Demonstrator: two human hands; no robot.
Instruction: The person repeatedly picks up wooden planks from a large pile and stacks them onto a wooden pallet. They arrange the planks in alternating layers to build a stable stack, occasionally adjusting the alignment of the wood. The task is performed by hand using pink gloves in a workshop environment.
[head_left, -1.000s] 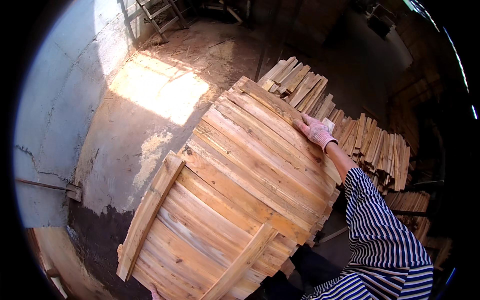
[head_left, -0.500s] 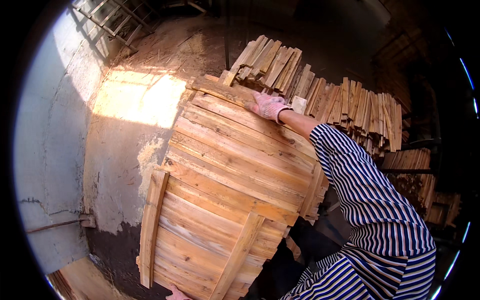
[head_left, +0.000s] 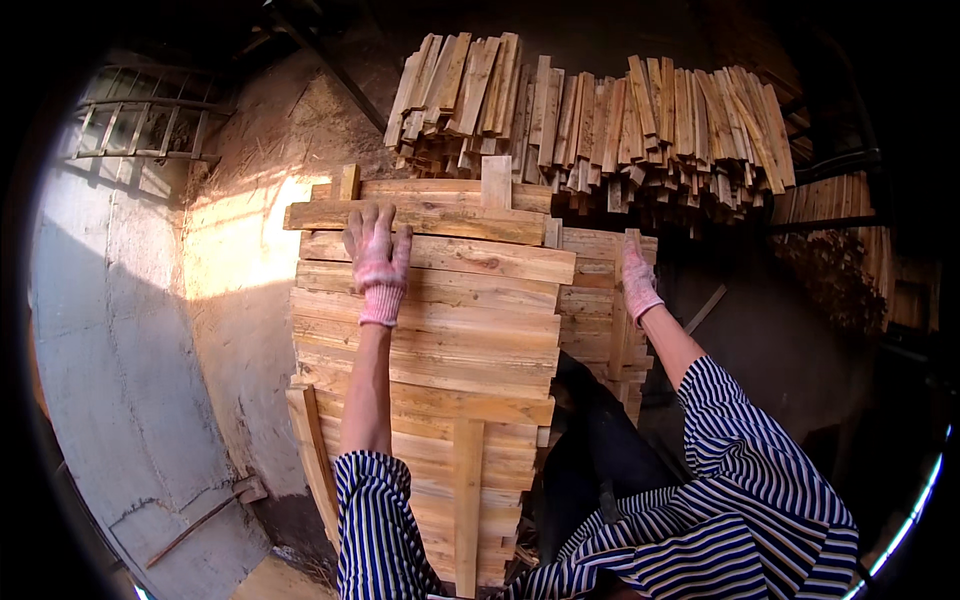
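A large stack of pale wooden boards (head_left: 430, 347) lies before me, its planks running crosswise. My left hand (head_left: 378, 252), in a pink and white knit glove, is spread over the far end. Its fingertips rest on a darker crosswise board (head_left: 460, 223). To the right, my right hand (head_left: 639, 280), gloved alike, is at the upper end of a narrow lengthwise wooden slat (head_left: 622, 330). That hand looks closed around the slat's edge, though some fingers are hidden. The slat lies over a second, lower group of boards (head_left: 583, 300) beside the main stack.
A long row of piled wooden slats (head_left: 650, 120) stands beyond the stack. More bundled wood (head_left: 835, 240) sits at far right. A pale wall (head_left: 110, 330) runs along the left, with a barred wooden frame (head_left: 145, 125) at its far end. My dark-clothed leg (head_left: 590, 430) stands beside the stack.
My left hand has come from the near edge up onto the far end. My right hand has left the far board for the slat at right. The view has turned.
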